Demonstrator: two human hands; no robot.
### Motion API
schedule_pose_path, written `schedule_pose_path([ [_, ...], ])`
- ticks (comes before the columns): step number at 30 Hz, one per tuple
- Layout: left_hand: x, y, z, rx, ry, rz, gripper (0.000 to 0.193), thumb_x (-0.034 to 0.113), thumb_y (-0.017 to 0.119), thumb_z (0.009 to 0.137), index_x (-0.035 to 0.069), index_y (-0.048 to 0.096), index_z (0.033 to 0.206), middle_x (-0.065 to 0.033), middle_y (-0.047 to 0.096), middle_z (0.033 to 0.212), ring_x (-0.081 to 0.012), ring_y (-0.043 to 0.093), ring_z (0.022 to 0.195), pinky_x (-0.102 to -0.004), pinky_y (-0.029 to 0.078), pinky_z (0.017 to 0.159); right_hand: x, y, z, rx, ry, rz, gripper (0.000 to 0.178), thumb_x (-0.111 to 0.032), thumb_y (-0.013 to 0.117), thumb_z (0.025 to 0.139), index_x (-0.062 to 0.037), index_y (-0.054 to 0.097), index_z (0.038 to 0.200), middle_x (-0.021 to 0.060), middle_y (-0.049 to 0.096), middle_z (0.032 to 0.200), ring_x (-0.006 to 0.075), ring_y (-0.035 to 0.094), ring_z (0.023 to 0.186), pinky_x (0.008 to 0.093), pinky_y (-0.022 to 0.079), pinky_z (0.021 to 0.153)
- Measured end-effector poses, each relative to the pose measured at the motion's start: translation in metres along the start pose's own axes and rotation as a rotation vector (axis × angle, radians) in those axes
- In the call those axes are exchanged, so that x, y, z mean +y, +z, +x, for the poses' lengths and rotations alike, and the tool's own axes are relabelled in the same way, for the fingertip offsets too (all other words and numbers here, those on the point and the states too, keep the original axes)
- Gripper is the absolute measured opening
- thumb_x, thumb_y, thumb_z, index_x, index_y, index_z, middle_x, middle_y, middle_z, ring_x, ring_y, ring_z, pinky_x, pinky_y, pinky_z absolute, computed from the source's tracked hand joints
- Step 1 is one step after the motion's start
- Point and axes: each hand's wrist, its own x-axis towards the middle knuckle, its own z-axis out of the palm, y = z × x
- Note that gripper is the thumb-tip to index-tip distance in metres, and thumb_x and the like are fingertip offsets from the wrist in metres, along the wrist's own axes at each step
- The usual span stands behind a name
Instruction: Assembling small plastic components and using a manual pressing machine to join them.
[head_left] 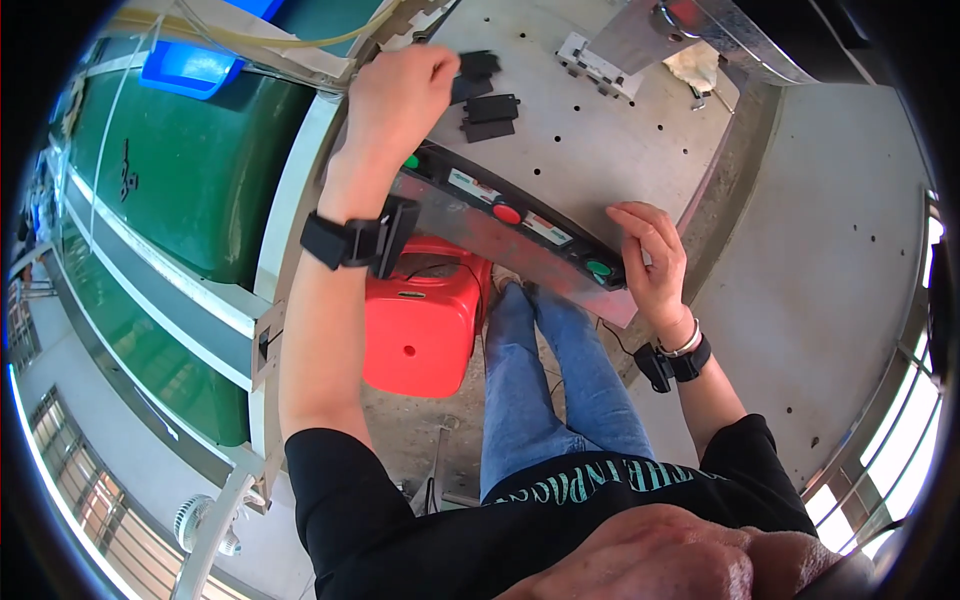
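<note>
At the upper left, my left hand (400, 95) is closed, fingers bent in beside a slightly blurred black part (478, 66). Its fingertips are partly hidden, so I cannot make out what they hold. A pair of flat black plastic parts (490, 117) lies just below, on the grey metal worktable (590, 150). My right hand (652, 255) rests loosely bent, with nothing visible in it, at the right end of a long black control bar (470, 185). Near it on the bar is a green button (599, 268); a red button (507, 214) sits at mid-bar.
A metal fixture block (598, 66) stands at the back below a machine head (690, 30). A crumpled pale cloth (694, 66) lies to its right. On the left runs a green conveyor belt (200, 170) with a blue tray (190, 70). A red stool (420, 330) stands below the table.
</note>
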Motion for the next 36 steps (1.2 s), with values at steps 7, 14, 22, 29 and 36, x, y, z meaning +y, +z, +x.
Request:
schedule_pose_path([
  [7,-0.031,-0.008,-0.046,-0.074,-0.111,0.061,0.016,0.022,0.062,0.09,0.01,0.071,0.088,-0.0135,0.068,0.086,-0.0372,0.065,0.082,-0.0452,0.053,0.07,-0.014,0.014,0.044,-0.039,-0.085,0.003,0.034,0.013,0.057,0.083,-0.0026,0.069,0.112,0.0117,0.067,0.113,0.0271,0.064,0.103,0.0336,0.051,0.088],
  [14,-0.014,-0.006,-0.024,0.188,0.043,0.356,0.024,0.032,0.069,0.087,0.008,0.071,0.086,-0.0095,0.067,0.089,-0.0314,0.065,0.09,-0.0421,0.054,0.073,-0.012,0.05,0.135,-0.048,-0.325,-0.072,0.026,0.002,0.066,0.086,-0.0036,0.067,0.112,0.0128,0.067,0.116,0.03,0.064,0.104,0.0362,0.052,0.089],
  [22,-0.022,0.021,-0.017,0.057,-0.004,0.304,0.026,0.029,0.075,0.081,0.006,0.07,0.091,-0.0101,0.068,0.094,-0.0315,0.063,0.097,-0.0422,0.053,0.081,-0.004,0.076,0.131,-0.132,-0.218,-0.033,0.041,-0.006,0.075,0.082,-0.0057,0.058,0.118,0.0122,0.063,0.122,0.0321,0.062,0.106,0.0382,0.051,0.091],
  [29,-0.029,0.025,-0.014,-0.056,0.233,0.109,0.032,0.021,0.073,0.082,0.007,0.069,0.111,-0.0104,0.065,0.109,-0.0311,0.06,0.107,-0.0422,0.053,0.088,-0.004,0.076,0.129,-0.17,-0.206,-0.075,0.047,-0.007,0.078,0.079,-0.0064,0.053,0.119,0.0133,0.063,0.119,0.032,0.06,0.11,0.037,0.051,0.093],
  [36,-0.003,0.006,-0.011,-0.144,0.174,-0.013,0.03,0.018,0.073,0.081,0.006,0.068,0.108,-0.01,0.065,0.107,-0.0306,0.061,0.105,-0.0419,0.052,0.088,0.001,0.079,0.124,-0.1,-0.158,0.09,0.067,-0.004,0.078,0.079,-0.0057,0.047,0.138,0.0138,0.058,0.129,0.0276,0.061,0.113,0.0359,0.05,0.098],
])
